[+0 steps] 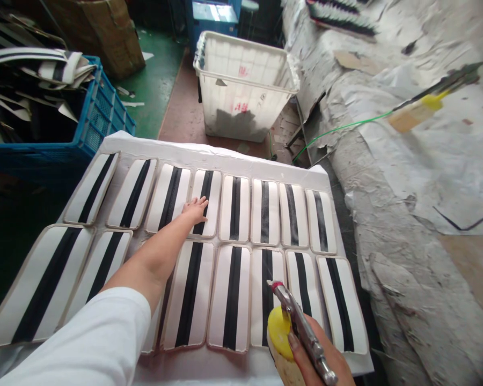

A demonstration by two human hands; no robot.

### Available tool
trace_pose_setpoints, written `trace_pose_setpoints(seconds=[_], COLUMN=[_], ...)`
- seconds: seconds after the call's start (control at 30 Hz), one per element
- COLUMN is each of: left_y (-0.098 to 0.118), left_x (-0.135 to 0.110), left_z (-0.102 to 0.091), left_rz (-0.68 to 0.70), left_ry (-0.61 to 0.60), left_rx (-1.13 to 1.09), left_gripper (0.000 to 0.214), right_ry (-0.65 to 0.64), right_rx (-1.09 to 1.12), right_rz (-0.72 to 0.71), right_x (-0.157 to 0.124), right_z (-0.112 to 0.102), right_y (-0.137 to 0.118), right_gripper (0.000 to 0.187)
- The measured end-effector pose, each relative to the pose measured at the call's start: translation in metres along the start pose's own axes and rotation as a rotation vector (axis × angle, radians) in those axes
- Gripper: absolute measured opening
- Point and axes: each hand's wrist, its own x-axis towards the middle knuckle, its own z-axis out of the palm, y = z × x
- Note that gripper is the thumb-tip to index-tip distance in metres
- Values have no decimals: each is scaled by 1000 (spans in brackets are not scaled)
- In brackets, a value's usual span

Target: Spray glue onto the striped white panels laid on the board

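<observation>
Sheeting (386, 193), pale and badly creased, drapes the long surface down your right side. Beside it sits your white-covered table (209, 147). Off its far left corner, a blue crate (104, 115) overflows with striped scraps (28, 55), and just past the far edge a white bin (241, 102) takes up the floor ahead of you. Behind the crate rests a cardboard box (108, 40). Your left forearm (145, 265) cuts over the near row of panels (228, 297), hiding much of the third from the left. They lie in two rows on the table, white with a black band lengthwise. Your hands are well apart. The right hand (328, 351) wraps around a metal spray gun (300, 317), which covers parts of the near row towards the right. Your left hand (196, 209) has its fingers spread over the fourth panel from the left in the far row; you can't tell whether it presses down. By the gun's nozzle is a yellow cap (279, 328). Thinnest of all, a green cord (342, 127) runs over the sheeting.
</observation>
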Motion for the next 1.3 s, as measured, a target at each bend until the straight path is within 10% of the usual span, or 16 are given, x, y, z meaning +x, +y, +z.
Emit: trace_pose_setpoints(seconds=[0.73,1.3], left_y=[1,-2], left_x=[1,0], left_z=[2,4], left_rz=[-12,-9], left_ry=[-19,3], left_rx=[-40,-29], left_gripper=[83,82], right_ry=[139,-42], right_rx=[77,78], right_rz=[-85,63], right_x=[71,-12], right_z=[-8,4], right_y=[-24,10], right_gripper=[35,36])
